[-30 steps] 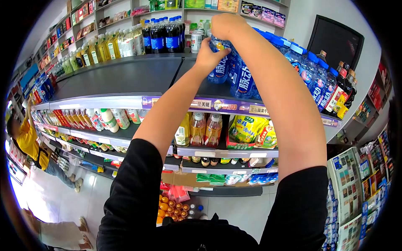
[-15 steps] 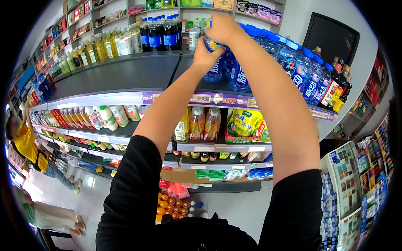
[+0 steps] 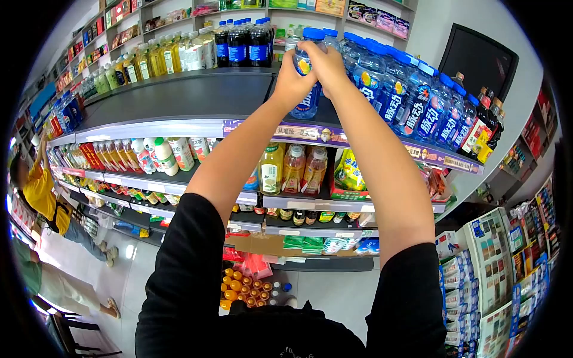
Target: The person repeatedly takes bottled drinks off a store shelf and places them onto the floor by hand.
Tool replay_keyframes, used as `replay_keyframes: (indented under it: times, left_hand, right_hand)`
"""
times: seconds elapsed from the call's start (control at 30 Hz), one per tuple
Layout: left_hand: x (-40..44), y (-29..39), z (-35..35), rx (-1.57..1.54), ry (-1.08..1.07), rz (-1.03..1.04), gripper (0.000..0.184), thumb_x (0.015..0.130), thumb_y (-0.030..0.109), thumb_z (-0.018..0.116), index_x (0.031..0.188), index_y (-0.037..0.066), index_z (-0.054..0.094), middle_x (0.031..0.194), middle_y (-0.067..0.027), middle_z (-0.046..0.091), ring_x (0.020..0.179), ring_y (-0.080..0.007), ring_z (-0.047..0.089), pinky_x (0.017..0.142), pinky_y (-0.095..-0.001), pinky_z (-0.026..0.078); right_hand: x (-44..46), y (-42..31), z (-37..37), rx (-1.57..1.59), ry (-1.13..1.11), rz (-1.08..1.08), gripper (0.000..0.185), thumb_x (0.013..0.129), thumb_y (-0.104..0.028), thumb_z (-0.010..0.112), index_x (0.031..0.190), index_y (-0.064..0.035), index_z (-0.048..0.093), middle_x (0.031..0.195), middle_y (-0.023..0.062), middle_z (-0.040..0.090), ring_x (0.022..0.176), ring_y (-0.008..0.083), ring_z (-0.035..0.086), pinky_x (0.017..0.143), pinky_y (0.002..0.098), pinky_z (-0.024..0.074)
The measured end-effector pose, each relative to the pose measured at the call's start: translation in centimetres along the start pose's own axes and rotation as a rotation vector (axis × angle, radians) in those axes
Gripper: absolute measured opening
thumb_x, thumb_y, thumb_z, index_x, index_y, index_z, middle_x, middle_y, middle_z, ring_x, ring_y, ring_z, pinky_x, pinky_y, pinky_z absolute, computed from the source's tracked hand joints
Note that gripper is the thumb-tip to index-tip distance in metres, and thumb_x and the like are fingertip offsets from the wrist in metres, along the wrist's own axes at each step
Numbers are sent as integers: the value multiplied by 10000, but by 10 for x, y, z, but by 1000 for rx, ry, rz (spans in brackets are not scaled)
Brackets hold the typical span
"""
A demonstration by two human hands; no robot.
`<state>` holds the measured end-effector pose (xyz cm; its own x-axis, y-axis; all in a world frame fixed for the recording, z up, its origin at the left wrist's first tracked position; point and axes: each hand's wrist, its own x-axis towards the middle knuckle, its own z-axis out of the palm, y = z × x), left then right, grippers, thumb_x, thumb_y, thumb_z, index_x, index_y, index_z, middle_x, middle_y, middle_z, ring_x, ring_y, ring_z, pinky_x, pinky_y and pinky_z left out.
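A blue-capped drink bottle point(image 3: 308, 102) stands upright at the front edge of the top shelf. My left hand point(image 3: 293, 81) is closed around its left side. From the right, my right hand point(image 3: 324, 64) wraps the upper part, just below the cap; some of its fingers are hidden behind the bottle. To the right, alike blue-capped bottles point(image 3: 394, 98) stand in close rows along the shelf. Dark soda bottles point(image 3: 258, 46) with blue labels are behind my left hand.
Left of the hands runs the dark top shelf point(image 3: 179, 98), with yellow drink bottles point(image 3: 169, 56) along its back. Lower shelves hold juice bottles point(image 3: 293, 169) and packets. Further left, a person in a yellow shirt point(image 3: 40, 192) reaches to the shelf. Orange-capped bottles point(image 3: 245, 287) stand on the floor.
My right hand has come down from above the bottle to its upper part, and the blue cap now shows. The view has shifted slightly. My left hand still grips the bottle.
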<state>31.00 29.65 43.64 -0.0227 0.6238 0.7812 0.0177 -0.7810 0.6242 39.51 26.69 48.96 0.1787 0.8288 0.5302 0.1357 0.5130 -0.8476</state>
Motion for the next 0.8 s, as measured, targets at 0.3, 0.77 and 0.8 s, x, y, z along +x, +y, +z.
replay_keyframes:
  times: [0.3, 0.77, 0.8]
  left_hand:
    - [-24, 62, -38, 15, 32, 289, 693, 700, 165, 682, 1259, -11, 311, 1191, -178, 439, 1129, -241, 428, 961, -339, 333]
    - [-219, 88, -146, -314, -377, -297, 808, 649, 72, 684, 1302, 18, 212, 1158, -137, 413, 1095, -211, 440, 932, -360, 374]
    - [-238, 81, -154, -218, -417, -222, 807, 646, 65, 677, 1302, 22, 209, 1163, -136, 409, 1105, -209, 427, 938, -358, 367]
  right_hand:
    - [-56, -53, 20, 189, -44, -270, 563, 673, -312, 704, 1026, 69, 489, 925, 148, 586, 851, 193, 569, 746, 300, 455]
    - [-239, -28, 33, -150, -385, -78, 465, 724, -329, 703, 1010, 5, 553, 952, 136, 576, 897, 245, 561, 802, 346, 434]
    - [-251, -24, 33, -249, -406, -138, 445, 718, -315, 707, 988, 7, 561, 926, 139, 568, 879, 260, 556, 786, 349, 436]
